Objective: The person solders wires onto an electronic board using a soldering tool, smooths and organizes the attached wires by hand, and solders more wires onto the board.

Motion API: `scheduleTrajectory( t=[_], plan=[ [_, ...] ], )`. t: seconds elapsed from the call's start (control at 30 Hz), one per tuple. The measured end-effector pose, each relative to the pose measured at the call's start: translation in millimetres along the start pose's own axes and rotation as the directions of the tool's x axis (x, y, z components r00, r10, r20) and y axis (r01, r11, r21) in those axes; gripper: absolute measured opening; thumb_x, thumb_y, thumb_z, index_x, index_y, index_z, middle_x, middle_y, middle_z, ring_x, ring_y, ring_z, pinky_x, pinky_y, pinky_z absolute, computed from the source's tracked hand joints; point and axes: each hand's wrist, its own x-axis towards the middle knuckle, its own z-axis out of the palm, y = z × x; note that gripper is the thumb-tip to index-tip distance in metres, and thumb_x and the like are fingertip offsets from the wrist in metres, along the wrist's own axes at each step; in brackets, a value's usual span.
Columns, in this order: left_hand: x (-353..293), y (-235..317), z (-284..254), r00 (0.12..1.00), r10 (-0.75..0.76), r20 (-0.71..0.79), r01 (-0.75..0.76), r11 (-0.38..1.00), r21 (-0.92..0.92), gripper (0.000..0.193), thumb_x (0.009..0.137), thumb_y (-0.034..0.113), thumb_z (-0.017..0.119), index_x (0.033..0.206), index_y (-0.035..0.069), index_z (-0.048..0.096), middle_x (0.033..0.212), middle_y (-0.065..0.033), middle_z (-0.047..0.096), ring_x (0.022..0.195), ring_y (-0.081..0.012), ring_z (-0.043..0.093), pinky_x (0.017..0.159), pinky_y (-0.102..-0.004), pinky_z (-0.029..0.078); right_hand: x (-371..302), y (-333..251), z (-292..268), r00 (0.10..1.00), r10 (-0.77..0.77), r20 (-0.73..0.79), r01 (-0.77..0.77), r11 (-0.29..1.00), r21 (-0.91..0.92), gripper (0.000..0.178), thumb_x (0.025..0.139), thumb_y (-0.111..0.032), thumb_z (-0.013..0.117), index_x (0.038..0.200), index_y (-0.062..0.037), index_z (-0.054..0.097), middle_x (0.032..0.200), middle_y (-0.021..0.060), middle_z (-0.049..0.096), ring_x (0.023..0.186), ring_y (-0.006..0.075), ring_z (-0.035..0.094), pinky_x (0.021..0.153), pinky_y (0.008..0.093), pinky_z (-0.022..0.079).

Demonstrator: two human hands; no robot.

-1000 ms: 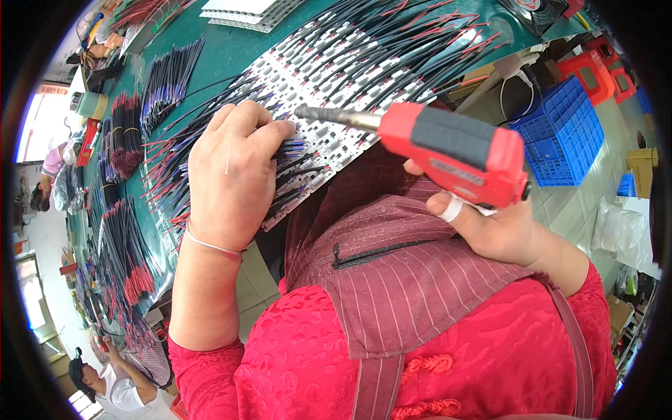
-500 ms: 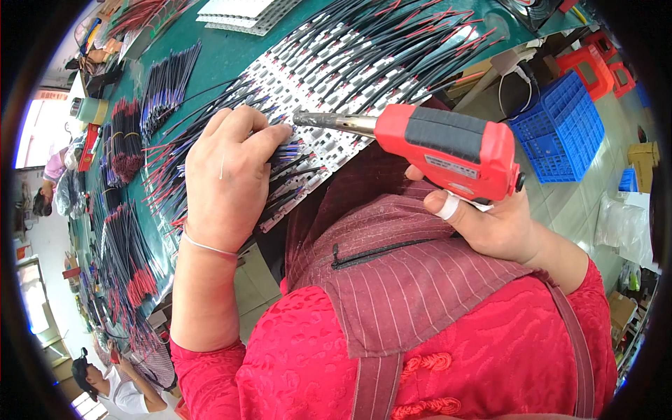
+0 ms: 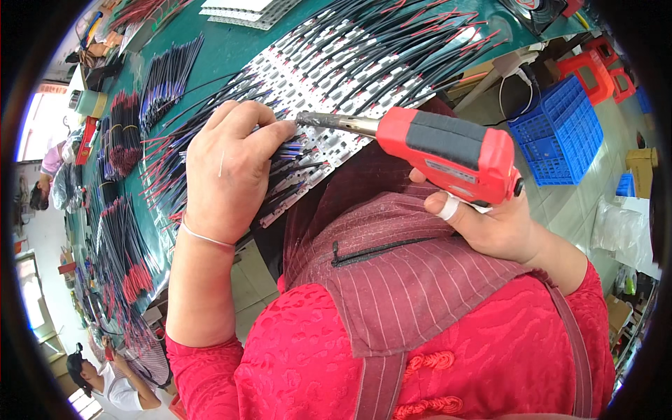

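My right hand (image 3: 490, 227), a white wrap on its thumb, grips a red gun-shaped tool (image 3: 448, 150) with a black pad and a long metal nozzle. The nozzle points left, its dark tip close to the fingertips of my left hand (image 3: 231, 168). That hand is closed in a pinch over the wires; what lies between thumb and forefinger is hidden. Under both hands a white perforated board (image 3: 343, 147) bears rows of small parts with black wires (image 3: 392, 63) ending in red. Thin blue, red and black wires (image 3: 168, 164) spread out left of my left hand.
Bundles of wires (image 3: 126, 133) lie on the green table (image 3: 217, 52) at left. White boards (image 3: 245, 12) are stacked at the far edge. A blue crate (image 3: 556, 133) and red stools (image 3: 588, 73) stand on the floor at right. Another person (image 3: 115, 381) sits at lower left.
The tool has shifted very slightly right and down. My left hand's fingertips have moved a little to the right; the pinch and the grip stay the same.
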Motion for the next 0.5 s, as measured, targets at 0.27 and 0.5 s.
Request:
scheduleTrajectory(
  t=[0.27,0.5],
  plan=[
    [-1.0,0.5,0.8,1.000,0.017,-0.001,-0.017,0.999,0.048,0.018,0.074,0.005,0.066,0.088,0.012,0.073,0.083,-0.0021,0.061,0.078,-0.0219,0.061,0.064,-0.0342,0.051,-4.9,-1.8,-2.9,0.997,0.070,0.029,-0.067,0.994,-0.084,0.033,0.085,0.007,0.074,0.115,0.0012,0.062,0.105,0.0061,0.072,0.099,0.0114,0.068,0.088,0.0263,0.054],
    [-0.8,0.8,0.6,1.000,0.018,-0.008,-0.017,0.999,0.045,0.017,0.074,0.006,0.066,0.088,0.012,0.073,0.083,-0.0021,0.061,0.077,-0.0218,0.060,0.064,-0.0342,0.051,-2.3,-1.9,-1.3,0.996,0.079,0.032,-0.076,0.993,-0.091,0.035,0.084,0.006,0.076,0.116,0.0012,0.063,0.107,0.0049,0.072,0.098,0.0090,0.068,0.088,0.0254,0.054]
  ],
)
